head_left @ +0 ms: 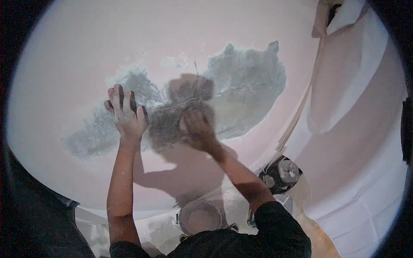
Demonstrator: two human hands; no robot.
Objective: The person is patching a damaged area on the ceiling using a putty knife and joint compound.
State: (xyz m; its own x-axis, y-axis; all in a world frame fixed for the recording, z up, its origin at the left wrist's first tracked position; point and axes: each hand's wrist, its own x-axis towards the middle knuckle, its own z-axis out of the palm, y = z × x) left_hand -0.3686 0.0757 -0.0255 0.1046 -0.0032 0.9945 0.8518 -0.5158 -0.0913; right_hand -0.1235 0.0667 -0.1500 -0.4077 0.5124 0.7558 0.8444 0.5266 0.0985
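Note:
A pale pink curved wall (pixel 172 26) carries a large grey, unevenly edged patch (pixel 245 86) with a thin crack running across it. My left hand (pixel 128 115) is open, fingers spread against the patch's left half. My right hand (pixel 198 129) presses near the patch's middle, right under the crack, its fingers curled; whatever it holds, if anything, is hidden and dimmed by shadow. My shadow falls over the middle of the patch and the wall below it.
A round bucket (pixel 199 218) stands on the dusty floor at my feet. A dark container (pixel 279 176) and a paler one (pixel 285 202) are to the lower right. White sheeting (pixel 357 163) covers the right side, with a loose flap at the top.

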